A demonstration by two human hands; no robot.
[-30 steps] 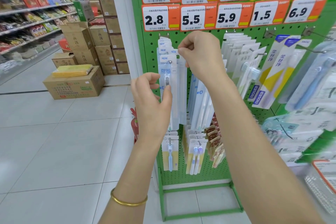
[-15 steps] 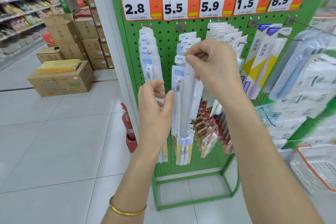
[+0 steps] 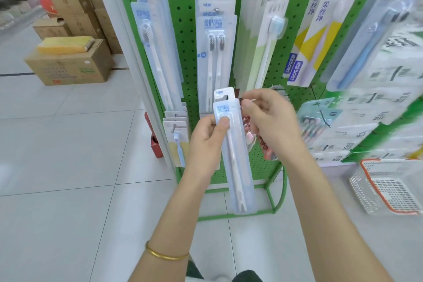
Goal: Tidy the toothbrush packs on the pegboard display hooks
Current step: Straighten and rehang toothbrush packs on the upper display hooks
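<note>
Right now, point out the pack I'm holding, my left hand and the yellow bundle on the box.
held pack [image 3: 237, 171], head view, clear front over the handle.
left hand [image 3: 204, 138], head view, its middle.
yellow bundle [image 3: 65, 45], head view, its top face.

At centre frame the left hand [image 3: 207, 135] grips a toothbrush pack [image 3: 238, 167], thumb on its front; the right hand [image 3: 272, 121] pinches its upper right edge. Above, hanging packs [image 3: 215, 41] line the green pegboard [image 3: 185, 30].
</note>
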